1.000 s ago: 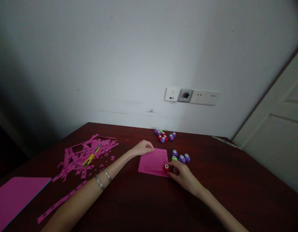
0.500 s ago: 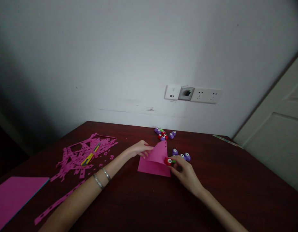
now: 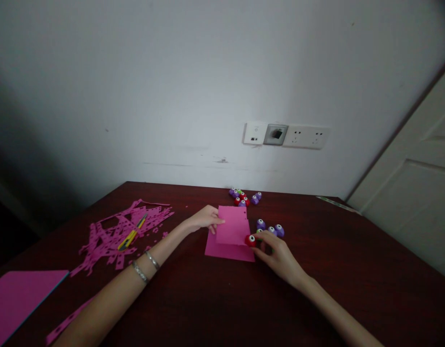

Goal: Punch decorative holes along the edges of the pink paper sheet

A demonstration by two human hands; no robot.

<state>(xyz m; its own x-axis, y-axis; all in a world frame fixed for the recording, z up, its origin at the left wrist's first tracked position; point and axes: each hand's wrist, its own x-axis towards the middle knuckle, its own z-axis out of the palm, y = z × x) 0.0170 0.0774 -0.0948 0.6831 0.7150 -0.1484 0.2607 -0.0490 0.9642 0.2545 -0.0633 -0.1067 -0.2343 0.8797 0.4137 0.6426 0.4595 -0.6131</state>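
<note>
Flattened out from its curl of half a second earlier, the upper pink sheet [image 3: 231,227] overlapped the lower pink sheet [image 3: 222,252] on the worktop [image 3: 208,303]. Left hand [image 3: 205,219] pinched its left edge; right hand [image 3: 279,255] had its grip closed around a red eye-topped punch [image 3: 250,240] at its lower right corner. Purple punches [image 3: 271,232] sat just beyond that hand.

Upper pink sheet [image 3: 231,227], flat earlier, now lifted, apparently held by left hand [image 3: 205,219].
</note>
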